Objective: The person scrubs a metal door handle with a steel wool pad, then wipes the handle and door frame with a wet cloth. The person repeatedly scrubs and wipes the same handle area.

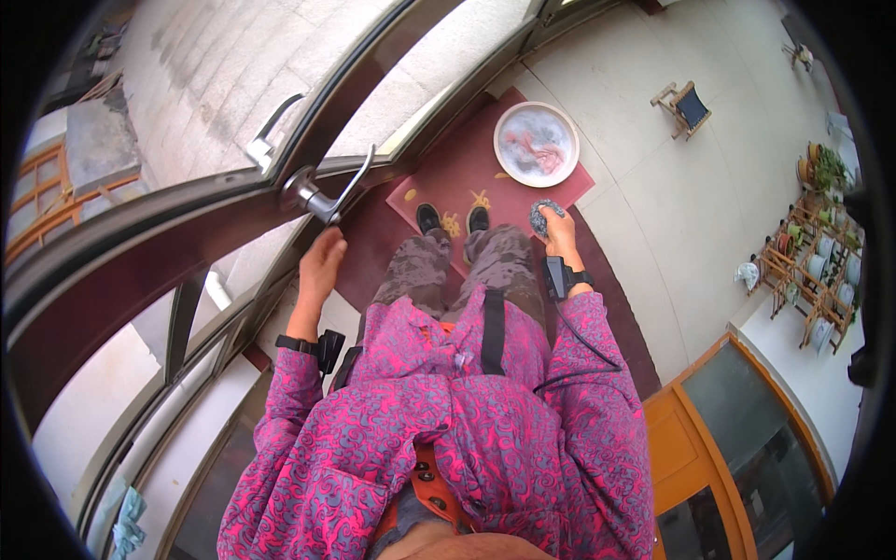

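Note:
My right hand [560, 234] grips a grey scouring pad [544, 217], which looks like steel wool, out in front of my right thigh. Just below a metal lever door handle [318, 199] is my left hand [322, 264], loosely curled with nothing visible in it. Whether its fingertips touch the handle's base is unclear. The handle is on a dark-framed glass door [238, 206], with a second lever [273, 133] on its other side. Beyond my feet, a pale round basin [500, 157] contains sudsy water and a pinkish cloth [542, 150].
My shoes rest on a red mat [462, 161] with yellow characters. A small folding stool [689, 110] stands on the tiled floor [630, 168]. At the right, wooden racks [798, 269] carry potted plants, near an orange-framed wooden door [675, 448].

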`<state>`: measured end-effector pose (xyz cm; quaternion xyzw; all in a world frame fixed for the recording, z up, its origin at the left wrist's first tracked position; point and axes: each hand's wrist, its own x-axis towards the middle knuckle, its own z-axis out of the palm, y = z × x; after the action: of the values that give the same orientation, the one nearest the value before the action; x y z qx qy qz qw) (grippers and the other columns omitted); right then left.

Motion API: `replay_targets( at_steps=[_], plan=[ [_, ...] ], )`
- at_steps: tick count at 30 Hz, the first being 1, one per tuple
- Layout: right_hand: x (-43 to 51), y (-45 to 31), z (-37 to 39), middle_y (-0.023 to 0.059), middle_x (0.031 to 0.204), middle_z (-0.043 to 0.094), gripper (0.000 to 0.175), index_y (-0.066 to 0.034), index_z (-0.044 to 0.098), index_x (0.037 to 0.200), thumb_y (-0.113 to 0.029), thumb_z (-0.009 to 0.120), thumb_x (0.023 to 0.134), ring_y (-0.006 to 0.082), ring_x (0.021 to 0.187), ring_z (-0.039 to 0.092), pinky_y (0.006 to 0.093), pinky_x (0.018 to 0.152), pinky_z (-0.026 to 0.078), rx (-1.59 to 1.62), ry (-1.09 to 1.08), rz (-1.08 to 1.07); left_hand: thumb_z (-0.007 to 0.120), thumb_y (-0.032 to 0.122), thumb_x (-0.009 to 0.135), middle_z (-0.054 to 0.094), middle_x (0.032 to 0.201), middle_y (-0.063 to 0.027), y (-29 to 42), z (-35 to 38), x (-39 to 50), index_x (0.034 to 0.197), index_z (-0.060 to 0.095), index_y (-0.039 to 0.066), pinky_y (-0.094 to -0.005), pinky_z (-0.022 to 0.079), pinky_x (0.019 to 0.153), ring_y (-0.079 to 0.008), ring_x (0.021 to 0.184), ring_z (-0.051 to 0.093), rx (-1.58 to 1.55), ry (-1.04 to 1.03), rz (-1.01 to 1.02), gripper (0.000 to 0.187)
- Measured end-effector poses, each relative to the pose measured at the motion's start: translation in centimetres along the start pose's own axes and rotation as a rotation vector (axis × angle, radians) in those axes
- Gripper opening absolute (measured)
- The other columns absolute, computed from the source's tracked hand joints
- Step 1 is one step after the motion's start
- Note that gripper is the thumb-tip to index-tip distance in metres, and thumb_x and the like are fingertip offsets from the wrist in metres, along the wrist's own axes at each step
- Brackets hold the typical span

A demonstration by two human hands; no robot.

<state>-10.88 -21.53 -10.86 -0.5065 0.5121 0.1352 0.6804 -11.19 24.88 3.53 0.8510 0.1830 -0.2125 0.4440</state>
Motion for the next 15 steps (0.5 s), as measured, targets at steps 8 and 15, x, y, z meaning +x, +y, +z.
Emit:
replay_targets(
  at_steps=[8,15],
  plan=[
    [12.2,-2.5,-2.0,0.0057,0.099,0.072,0.028,-0.0076,0.069,0.112,-0.019,0.073,0.087,0.0203,0.085,0.071,0.0413,0.069,0.059,0.112,0.098,0.070,0.067,0.020,0.097,0.073,0.119,-0.0135,-2.1,11.4,1.0,0.131,0.063,0.003,-0.0322,0.053,0.094,-0.0209,0.110,0.070,0.239,-0.224,-0.018,0.039],
    [30.5,-2.8,-2.5,0.0105,0.111,0.068,0.040,-0.0039,0.059,0.123,-0.020,0.075,0.090,0.0249,0.095,0.069,0.0438,0.075,0.061,0.219,0.029,-0.023,0.062,0.011,0.101,0.070,0.126,-0.0093,-2.3,28.7,5.4,0.132,0.062,-0.001,-0.0291,0.050,0.099,-0.0151,0.115,0.065,-0.069,-0.257,-0.288,0.033]
  ],
)
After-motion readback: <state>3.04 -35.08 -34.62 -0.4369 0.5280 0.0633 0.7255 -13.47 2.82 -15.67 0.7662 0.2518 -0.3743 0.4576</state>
